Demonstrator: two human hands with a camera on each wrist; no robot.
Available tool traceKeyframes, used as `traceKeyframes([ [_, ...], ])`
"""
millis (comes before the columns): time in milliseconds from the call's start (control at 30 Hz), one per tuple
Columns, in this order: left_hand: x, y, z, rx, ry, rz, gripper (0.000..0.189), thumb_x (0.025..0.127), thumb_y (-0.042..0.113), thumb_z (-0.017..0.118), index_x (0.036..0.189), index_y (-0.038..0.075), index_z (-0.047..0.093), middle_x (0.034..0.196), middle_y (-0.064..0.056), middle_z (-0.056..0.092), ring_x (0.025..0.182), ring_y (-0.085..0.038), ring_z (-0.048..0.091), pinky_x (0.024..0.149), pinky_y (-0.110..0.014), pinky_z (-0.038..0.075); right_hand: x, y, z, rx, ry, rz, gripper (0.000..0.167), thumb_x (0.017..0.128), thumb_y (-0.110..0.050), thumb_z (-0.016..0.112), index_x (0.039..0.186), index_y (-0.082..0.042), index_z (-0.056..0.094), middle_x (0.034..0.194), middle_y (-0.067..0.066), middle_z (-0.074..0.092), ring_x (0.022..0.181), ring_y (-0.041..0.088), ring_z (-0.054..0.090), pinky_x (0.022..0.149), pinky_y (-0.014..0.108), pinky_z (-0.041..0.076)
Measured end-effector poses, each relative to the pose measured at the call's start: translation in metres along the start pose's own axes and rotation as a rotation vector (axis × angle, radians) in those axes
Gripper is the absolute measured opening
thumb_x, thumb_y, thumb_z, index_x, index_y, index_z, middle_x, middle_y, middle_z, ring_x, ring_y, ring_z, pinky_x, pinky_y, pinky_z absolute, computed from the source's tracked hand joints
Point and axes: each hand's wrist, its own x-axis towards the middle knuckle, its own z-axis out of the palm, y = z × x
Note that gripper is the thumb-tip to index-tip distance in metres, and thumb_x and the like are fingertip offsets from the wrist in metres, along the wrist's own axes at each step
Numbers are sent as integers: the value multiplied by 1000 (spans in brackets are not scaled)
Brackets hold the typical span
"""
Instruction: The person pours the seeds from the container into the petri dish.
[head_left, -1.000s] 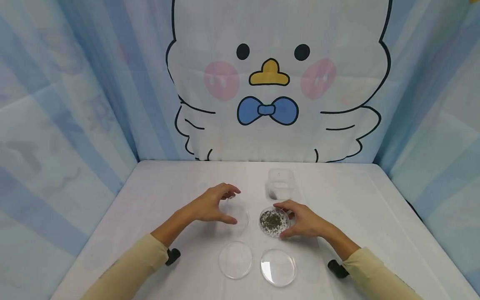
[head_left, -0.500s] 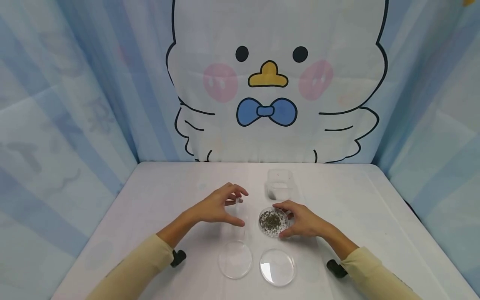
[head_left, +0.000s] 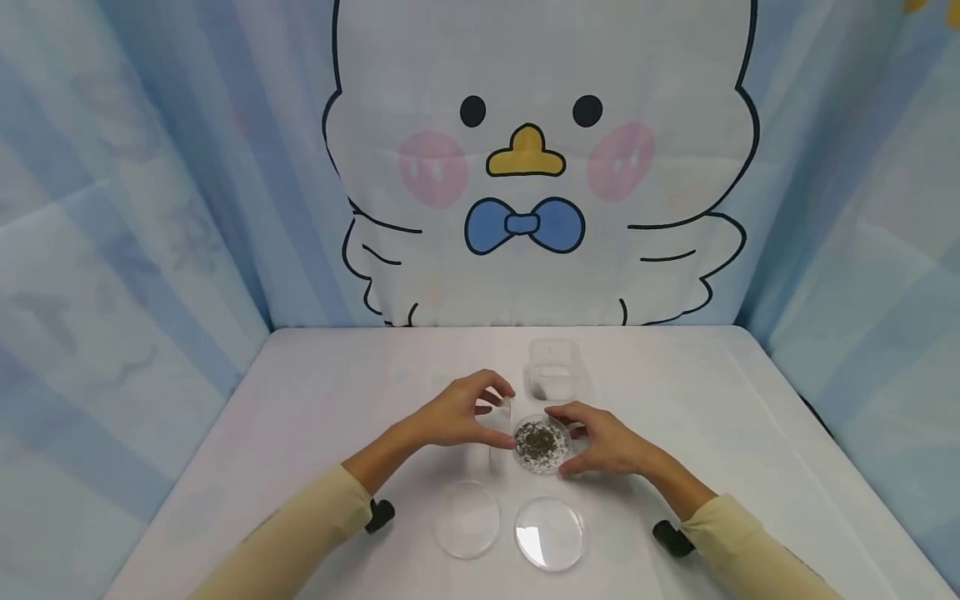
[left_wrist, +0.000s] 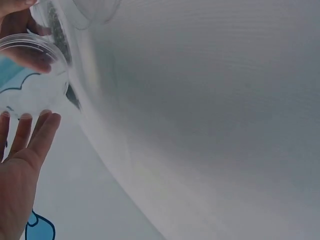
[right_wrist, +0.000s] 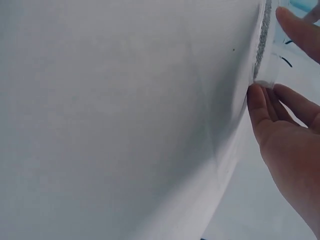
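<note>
My left hand (head_left: 457, 412) pinches a clear round petri dish piece (left_wrist: 37, 92) by its edge between thumb and fingertips. That piece stands tilted on edge, just left of the filled petri dish (head_left: 540, 446), which carries dark grains mixed with white bits. My right hand (head_left: 611, 442) grips the filled dish by its right side, thumb in front and fingers behind. In the right wrist view the layer of grains (right_wrist: 262, 40) shows through the dish's side. Whether the held piece is a lid or a base I cannot tell.
Two clear round petri dish pieces (head_left: 467, 521) lie side by side on the white table (head_left: 337, 375) in front of the hands. Behind the filled dish stands a clear plastic box (head_left: 555, 367) with something dark at its lower left.
My left hand has moved right, closer to the filled dish, and the clear piece has tipped from nearly flat to upright. My right hand stays on the filled dish.
</note>
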Motion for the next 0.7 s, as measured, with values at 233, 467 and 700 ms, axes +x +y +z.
traceKeyframes([
  [233, 22, 7, 15, 150, -63, 49, 67, 81, 31, 91, 135, 8, 60, 136, -5, 60, 124, -28, 63, 106, -43, 54, -11, 4, -5, -11, 68, -7, 73, 80, -8, 88, 144, 4, 54, 138, 23, 62, 122, 40, 63, 102, 51, 54],
  [467, 41, 19, 31, 394, -151, 43, 63, 83, 39, 88, 136, 13, 66, 135, -1, 60, 126, -24, 60, 107, -35, 51, -21, 7, -12, -32, 146, 21, 49, 89, -6, 79, 135, 0, 63, 131, 20, 66, 115, 39, 67, 98, 49, 57],
  [700, 56, 27, 48, 562, -238, 55, 62, 83, 42, 88, 136, 15, 68, 129, -1, 59, 121, -15, 58, 107, -28, 49, -29, 12, -16, -32, 182, 35, 38, 90, 0, 75, 128, -1, 67, 125, 16, 70, 112, 37, 69, 96, 45, 58],
])
